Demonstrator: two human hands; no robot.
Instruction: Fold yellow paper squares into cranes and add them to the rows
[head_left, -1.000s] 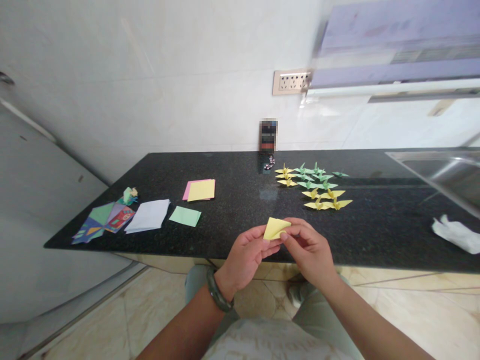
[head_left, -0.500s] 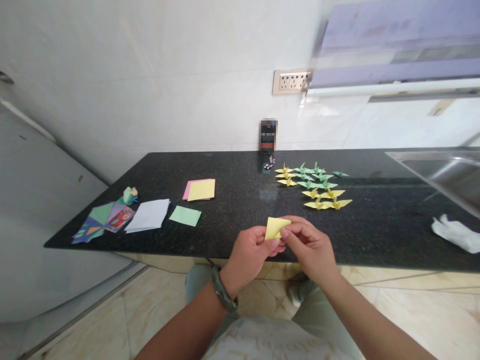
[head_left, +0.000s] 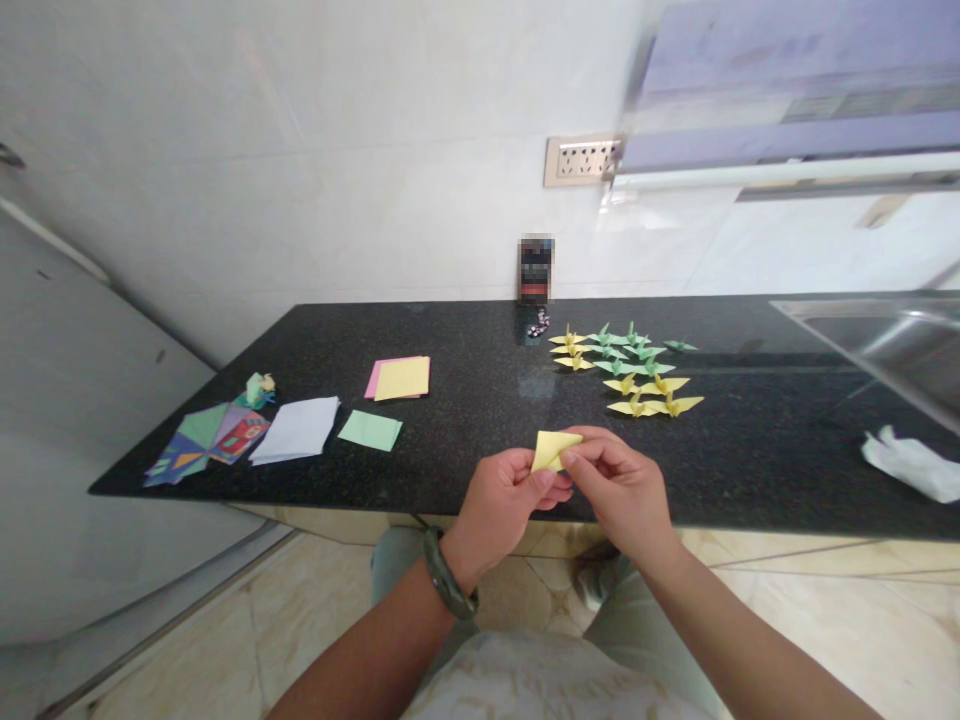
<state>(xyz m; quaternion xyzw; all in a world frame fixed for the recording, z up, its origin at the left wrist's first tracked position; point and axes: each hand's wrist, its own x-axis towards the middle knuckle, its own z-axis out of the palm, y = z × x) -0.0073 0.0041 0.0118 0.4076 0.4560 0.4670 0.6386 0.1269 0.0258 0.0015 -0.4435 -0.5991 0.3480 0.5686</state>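
Between both hands is a small folded piece of yellow paper [head_left: 551, 449], held above the front edge of the black countertop [head_left: 465, 420]. My left hand [head_left: 504, 500] pinches its lower left side, thumb in front. At its right corner my right hand [head_left: 619, 485] grips the paper between thumb and fingers. Some fingertips are hidden behind the paper. Beyond the hands, to the right, stand rows of folded paper cranes: several green cranes [head_left: 616, 368] and several yellow cranes [head_left: 636, 407].
Left on the counter lie yellow sheets [head_left: 403, 379] over pink ones, green paper [head_left: 370, 430], white paper [head_left: 297, 430], a colourful packet [head_left: 206, 445] and crumpled scraps [head_left: 259, 388]. A phone-like object [head_left: 535, 270] leans on the wall. Right are a white tissue [head_left: 911, 463] and a metal sink [head_left: 892, 340].
Both hands stay at nearly the same spot with the yellow paper between them. The paper and fingers have shifted very slightly. Everything on the counter lies as before.
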